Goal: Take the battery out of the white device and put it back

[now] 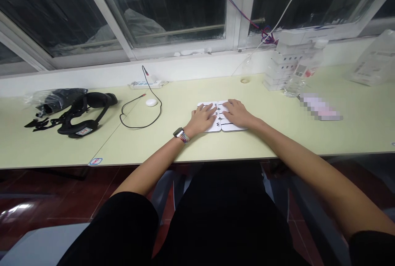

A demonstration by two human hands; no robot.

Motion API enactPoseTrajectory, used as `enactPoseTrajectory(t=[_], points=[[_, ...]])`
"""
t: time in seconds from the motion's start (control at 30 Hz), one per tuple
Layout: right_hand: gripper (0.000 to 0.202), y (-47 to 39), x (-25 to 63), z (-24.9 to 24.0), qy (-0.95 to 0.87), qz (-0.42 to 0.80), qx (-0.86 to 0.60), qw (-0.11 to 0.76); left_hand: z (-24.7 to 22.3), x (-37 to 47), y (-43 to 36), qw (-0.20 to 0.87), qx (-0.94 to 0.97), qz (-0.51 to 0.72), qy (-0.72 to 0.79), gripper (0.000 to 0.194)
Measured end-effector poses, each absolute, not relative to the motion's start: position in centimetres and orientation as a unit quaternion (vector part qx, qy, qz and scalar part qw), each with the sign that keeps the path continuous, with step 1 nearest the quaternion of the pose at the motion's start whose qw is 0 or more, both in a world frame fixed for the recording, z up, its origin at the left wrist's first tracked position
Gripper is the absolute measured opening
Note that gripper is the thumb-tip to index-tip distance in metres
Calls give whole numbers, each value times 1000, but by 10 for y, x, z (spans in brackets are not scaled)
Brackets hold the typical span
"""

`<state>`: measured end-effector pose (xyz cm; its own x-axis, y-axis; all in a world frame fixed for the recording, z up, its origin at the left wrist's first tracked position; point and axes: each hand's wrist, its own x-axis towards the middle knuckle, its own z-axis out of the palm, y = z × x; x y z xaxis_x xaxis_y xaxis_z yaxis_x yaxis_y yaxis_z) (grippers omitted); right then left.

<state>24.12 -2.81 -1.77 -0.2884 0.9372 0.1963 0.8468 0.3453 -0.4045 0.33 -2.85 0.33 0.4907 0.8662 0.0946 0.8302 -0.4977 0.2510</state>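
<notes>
Several white cards with black marks lie flat in two columns on the pale green table, edge to edge. My left hand (202, 118) rests with spread fingers on the left column of cards (218, 125), a watch on its wrist. On the right column of cards (230, 127) lies my right hand (237, 113), fingers extended and flat. Both hands cover much of the cards, and neither is closed around anything.
On the table (185, 146), a black cable (138, 127) loops around a white round object (151, 102). Black headgear (82, 128) lies at left. White boxes (274, 70), a clear bottle (294, 82) and a blurred flat object (321, 107) are at right.
</notes>
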Motion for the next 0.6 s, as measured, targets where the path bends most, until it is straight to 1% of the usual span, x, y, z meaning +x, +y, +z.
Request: enactPoseTrajectory(t=[0.1,0.17,0.23,0.33,0.47,0.6], points=[[58,-19,260,-17,-763,110,-578,269,9,-6,-21,75,847,143,507,60],[55,-10,281,-17,-736,90,-603,297,14,-18,-12,36,825,180,535,59],[54,-2,302,-20,-715,83,-629,293,18,-33,-1,6,794,191,578,57],[51,10,325,-27,-707,81,-649,269,17,-54,16,4,762,171,625,59],[46,26,336,-35,-716,71,-651,241,8,-69,32,16,760,139,634,56],[49,36,337,-40,-723,57,-651,225,1,-70,43,26,772,115,625,55]])
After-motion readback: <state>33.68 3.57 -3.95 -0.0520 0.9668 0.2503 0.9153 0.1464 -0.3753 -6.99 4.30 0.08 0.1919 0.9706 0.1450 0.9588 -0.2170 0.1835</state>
